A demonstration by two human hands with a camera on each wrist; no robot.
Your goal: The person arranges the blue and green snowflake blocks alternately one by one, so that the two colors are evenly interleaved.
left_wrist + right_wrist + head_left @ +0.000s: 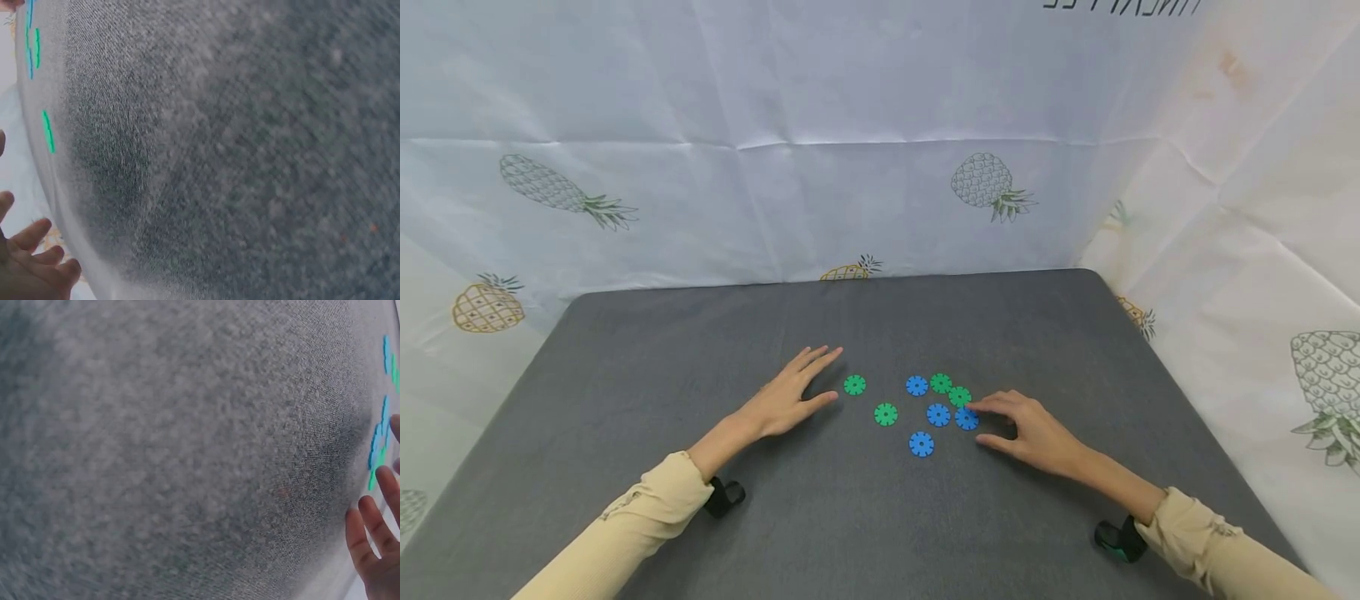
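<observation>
Several flat notched discs, green and blue, lie on a grey table in the head view. My left hand [782,402] is spread with fairly straight fingers, left of a green disc [854,384] and apart from it. Another green disc [886,414] lies nearer the middle. My right hand [1033,432] has its thumb and fingers apart beside a blue disc [967,418]; its fingertips reach that disc's edge, and I cannot tell whether they touch. Close by are a green disc [959,396] and a blue disc [938,415]. Neither hand visibly holds anything.
The grey tabletop [700,358] ends at a white pineapple-print cloth [820,208] behind and at the sides. A lower blue disc [921,444] lies in front of the others. Dark wrist devices [724,497] sit below both wrists.
</observation>
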